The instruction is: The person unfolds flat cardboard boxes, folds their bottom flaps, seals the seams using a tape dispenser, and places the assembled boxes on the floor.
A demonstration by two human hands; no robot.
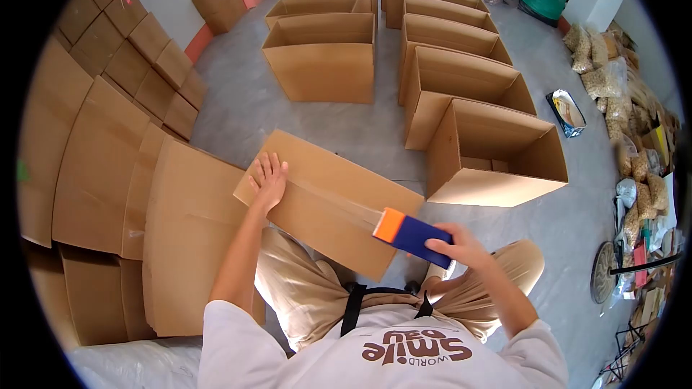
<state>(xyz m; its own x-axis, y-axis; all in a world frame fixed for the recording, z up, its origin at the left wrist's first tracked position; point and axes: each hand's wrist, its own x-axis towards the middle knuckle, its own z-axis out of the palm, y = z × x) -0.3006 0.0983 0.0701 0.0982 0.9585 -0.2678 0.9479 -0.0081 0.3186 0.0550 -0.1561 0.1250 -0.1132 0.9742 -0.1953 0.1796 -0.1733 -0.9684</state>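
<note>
In front of me a closed cardboard box (pixel 310 220) lies tilted across my knees, its seam running lengthwise. My left hand (pixel 269 181) rests flat on its upper left end, fingers spread. A shiny strip of clear tape (pixel 339 203) runs along the seam towards the right end. There my right hand (pixel 461 246) grips a blue and orange tape dispenser (pixel 414 236), its orange end over the box near the strip. The underside of the dispenser is hidden.
Open cardboard boxes stand in a row at right (pixel 497 151) and in a shorter row ahead (pixel 321 65). Flattened cardboard (pixel 191 238) leans at my left, near stacked boxes (pixel 137 65). Filled bags (pixel 605 75), a small tray (pixel 567 113) and a fan-like round object (pixel 604 272) lie right.
</note>
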